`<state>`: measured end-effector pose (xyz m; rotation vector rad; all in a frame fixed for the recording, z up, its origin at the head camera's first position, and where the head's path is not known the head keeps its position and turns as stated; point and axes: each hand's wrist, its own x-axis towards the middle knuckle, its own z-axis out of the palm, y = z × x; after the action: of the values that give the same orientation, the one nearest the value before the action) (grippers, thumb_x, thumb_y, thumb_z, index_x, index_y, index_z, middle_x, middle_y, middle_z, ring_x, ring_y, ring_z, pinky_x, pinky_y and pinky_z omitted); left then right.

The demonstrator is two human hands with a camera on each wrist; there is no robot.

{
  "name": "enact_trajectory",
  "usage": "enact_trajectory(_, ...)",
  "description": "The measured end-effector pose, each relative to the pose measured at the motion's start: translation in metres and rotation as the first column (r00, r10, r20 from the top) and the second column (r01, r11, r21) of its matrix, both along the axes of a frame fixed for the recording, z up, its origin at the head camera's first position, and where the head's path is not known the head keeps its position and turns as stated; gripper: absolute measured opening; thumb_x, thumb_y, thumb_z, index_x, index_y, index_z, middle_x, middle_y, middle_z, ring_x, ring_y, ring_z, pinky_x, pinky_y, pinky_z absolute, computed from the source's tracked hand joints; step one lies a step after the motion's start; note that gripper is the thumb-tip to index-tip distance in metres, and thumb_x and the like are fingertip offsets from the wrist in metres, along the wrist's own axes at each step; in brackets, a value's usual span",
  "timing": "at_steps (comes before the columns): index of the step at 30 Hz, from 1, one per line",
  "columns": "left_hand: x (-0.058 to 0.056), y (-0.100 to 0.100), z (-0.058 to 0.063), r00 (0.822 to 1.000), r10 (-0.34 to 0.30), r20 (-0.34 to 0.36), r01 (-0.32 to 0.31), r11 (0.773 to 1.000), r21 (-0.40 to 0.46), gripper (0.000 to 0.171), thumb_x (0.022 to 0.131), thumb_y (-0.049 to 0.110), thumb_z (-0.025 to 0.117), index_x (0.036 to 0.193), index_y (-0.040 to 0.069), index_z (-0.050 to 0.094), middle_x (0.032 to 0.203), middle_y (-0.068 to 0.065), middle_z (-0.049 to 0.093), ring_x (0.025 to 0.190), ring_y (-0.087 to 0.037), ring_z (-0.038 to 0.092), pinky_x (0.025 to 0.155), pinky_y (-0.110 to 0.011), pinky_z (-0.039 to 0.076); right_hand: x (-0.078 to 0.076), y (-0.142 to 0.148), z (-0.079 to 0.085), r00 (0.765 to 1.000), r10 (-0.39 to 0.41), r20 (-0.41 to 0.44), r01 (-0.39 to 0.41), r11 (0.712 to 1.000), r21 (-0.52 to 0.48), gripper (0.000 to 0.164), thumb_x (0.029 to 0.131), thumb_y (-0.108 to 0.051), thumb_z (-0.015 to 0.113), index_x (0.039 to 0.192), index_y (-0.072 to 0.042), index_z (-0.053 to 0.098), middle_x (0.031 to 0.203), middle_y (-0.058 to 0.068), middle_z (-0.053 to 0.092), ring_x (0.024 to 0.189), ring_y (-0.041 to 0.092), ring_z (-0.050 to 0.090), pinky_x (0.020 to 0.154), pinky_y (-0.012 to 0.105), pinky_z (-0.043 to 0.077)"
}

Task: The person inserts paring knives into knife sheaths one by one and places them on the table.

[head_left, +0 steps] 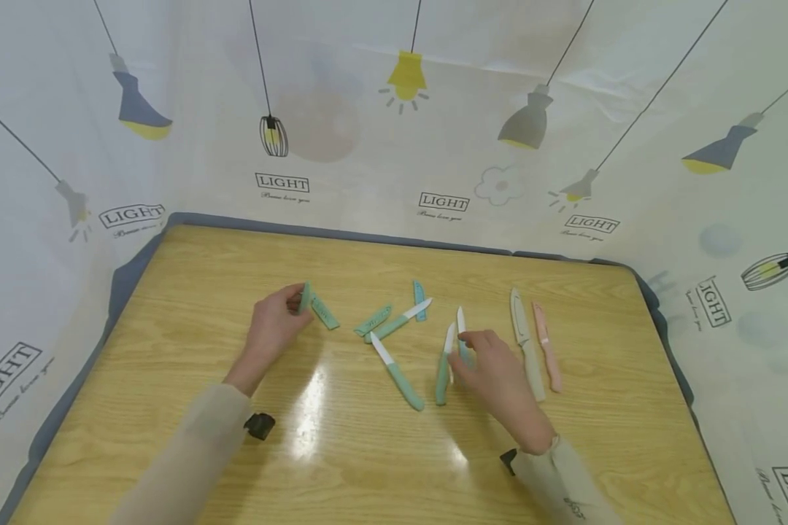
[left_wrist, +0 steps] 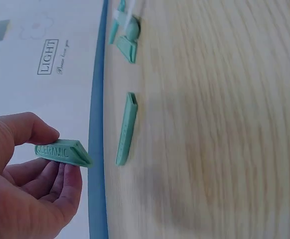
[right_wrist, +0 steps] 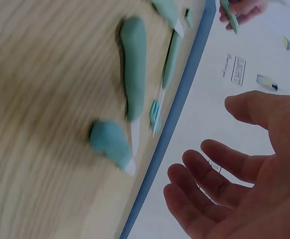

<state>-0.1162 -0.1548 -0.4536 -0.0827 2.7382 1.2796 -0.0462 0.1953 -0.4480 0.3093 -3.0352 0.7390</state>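
My left hand (head_left: pixel 277 321) pinches a green blade sheath (left_wrist: pixel 60 152) marked CERAMIC between thumb and fingers, raised off the table. Just right of it lies a second green sheath (head_left: pixel 325 312). My right hand (head_left: pixel 499 375) hovers with loosely bent fingers over a blue-handled knife (head_left: pixel 460 321), partly hidden in the head view; the right wrist view shows nothing in its grasp. Left of that hand is a green-handled knife (head_left: pixel 442 379). Two more green-handled knives, one lower (head_left: pixel 403 386) and one upper (head_left: pixel 389 329), lie mid-table with bare white blades.
A third green sheath (head_left: pixel 373 320) touches the upper green knife, whose blade crosses a blue sheath (head_left: pixel 419 297). Right of my right hand lie a beige knife (head_left: pixel 533 368) and a pink knife (head_left: pixel 550 361). A printed curtain (head_left: pixel 368 160) surrounds the wooden table (head_left: pixel 203 255).
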Motion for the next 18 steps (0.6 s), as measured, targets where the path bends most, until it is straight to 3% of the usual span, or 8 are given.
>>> enact_trajectory(9, 0.006, 0.014, 0.004, 1.0, 0.015, 0.017, -0.017, 0.988, 0.154, 0.055, 0.086, 0.007, 0.062, 0.138, -0.004, 0.05, 0.117, -0.015, 0.066, 0.103, -0.028, 0.062, 0.087, -0.036, 0.055, 0.001, -0.041, -0.007, 0.997, 0.073, 0.013, -0.073, 0.995, 0.062, 0.042, 0.089, -0.033, 0.066, 0.118, -0.002, 0.063, 0.108, 0.009, 0.061, 0.09, 0.021, 0.06, 0.072, 0.032, 0.055)
enact_trajectory(18, 0.012, 0.021, 0.002, 0.999, 0.036, 0.023, -0.04, 0.983, 0.179, 0.056, 0.086, 0.014, 0.065, 0.137, -0.004, 0.05, 0.118, -0.015, 0.064, 0.104, -0.028, 0.061, 0.088, -0.037, 0.054, 0.001, -0.07, -0.02, 0.988, 0.099, 0.12, -0.111, 0.989, 0.099, 0.048, 0.091, -0.041, 0.062, 0.121, -0.004, 0.061, 0.108, 0.009, 0.06, 0.086, 0.018, 0.058, 0.07, 0.032, 0.053)
